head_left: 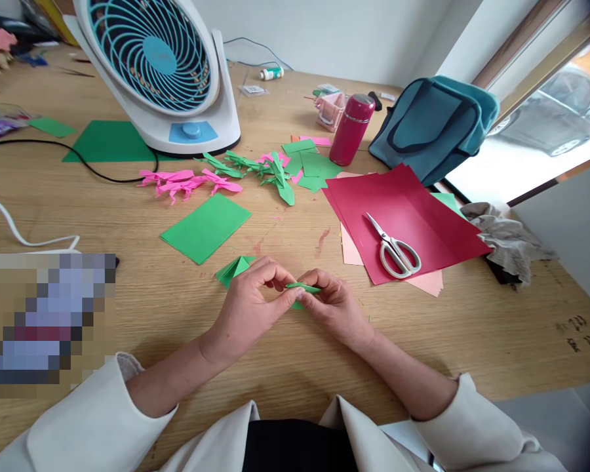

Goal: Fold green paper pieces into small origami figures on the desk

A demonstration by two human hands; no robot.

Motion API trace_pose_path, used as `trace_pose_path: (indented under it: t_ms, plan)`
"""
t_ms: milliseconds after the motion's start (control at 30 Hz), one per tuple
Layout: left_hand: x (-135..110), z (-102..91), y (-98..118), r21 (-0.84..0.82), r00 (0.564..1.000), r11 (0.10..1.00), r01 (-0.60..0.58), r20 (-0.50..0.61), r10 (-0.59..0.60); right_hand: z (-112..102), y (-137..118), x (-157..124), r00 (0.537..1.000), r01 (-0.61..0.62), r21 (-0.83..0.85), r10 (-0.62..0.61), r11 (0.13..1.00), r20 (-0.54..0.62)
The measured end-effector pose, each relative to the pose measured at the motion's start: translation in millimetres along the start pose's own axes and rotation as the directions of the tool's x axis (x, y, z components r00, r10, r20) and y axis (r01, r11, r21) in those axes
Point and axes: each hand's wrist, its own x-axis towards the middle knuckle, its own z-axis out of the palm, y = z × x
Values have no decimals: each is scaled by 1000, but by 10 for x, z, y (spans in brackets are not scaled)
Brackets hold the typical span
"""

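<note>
Both hands meet low over the middle of the table, pinching a small piece of folded green paper (303, 288). My left hand (258, 298) grips its left end between thumb and fingers. On the other end, the thumb and fingertips of my right hand (337, 308) are closed. Part of the paper is hidden by the fingers. Just beyond my left hand lies another folded green paper (233, 269), partly covered by it. A flat green sheet (206, 228) rests farther off to the left.
Pink folded figures (189, 182) and green folded figures (275, 177) lie beyond my hands. White-handled scissors (398, 255) rest on red sheets (423, 210) at right. Behind stand a fan (191, 134), a red bottle (353, 130) and a teal bag (430, 128).
</note>
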Motion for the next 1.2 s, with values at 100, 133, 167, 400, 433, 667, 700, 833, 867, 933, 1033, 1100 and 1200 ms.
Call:
trace_pose_path:
  t_ms: [100, 133, 167, 400, 433, 667, 700, 833, 867, 933, 1033, 1100, 1200]
  plan:
    - [5, -8, 20, 14, 999, 999, -33, -1, 33, -2, 8, 0, 1000, 14, -27, -13, 1000, 8]
    - [8, -10, 25, 19, 999, 998, -53, -3, 53, -6, 14, -1, 1000, 28, -37, -27, 999, 13]
    - [10, -11, 27, 23, 997, 997, -75, -6, 75, -12, 22, -3, 999, 45, -48, -45, 998, 18]
    - [-1, -12, 6, 17, 992, 993, -120, -32, 120, -39, 46, -18, 993, 109, -89, -105, 990, 48]
    - [-3, -12, 3, 12, 994, 994, -108, -28, 108, -37, 42, -18, 993, 112, -91, -108, 990, 48]
    - [14, -3, -23, -1, 999, 999, -35, -1, 35, -38, 48, -17, 996, 79, -117, -72, 990, 59]
    - [19, -2, -26, -6, 999, 999, -33, 1, 33, -43, 58, -17, 995, 79, -118, -72, 990, 62]
    - [34, -12, -33, -29, 999, 999, -42, 9, 42, -64, 104, -17, 997, 55, -128, -48, 990, 53]
    - [36, -17, -35, -34, 999, 999, -40, 11, 41, -67, 114, -16, 998, 44, -132, -39, 990, 44]
    - [39, -25, -39, -42, 999, 999, -32, 15, 32, -68, 129, -14, 999, 24, -136, -20, 990, 29]
    - [36, -23, -44, -54, 1000, 998, -12, 22, 14, -59, 138, -12, 1000, 11, -142, -10, 990, 9]
    - [31, -11, -42, -48, 1000, 999, -9, 24, 10, -48, 131, -13, 1000, 12, -155, -12, 988, -1]
    - [23, 10, -35, -7, 999, 1000, -31, 24, 31, -28, 101, -17, 1000, 2, -189, -4, 982, -8]
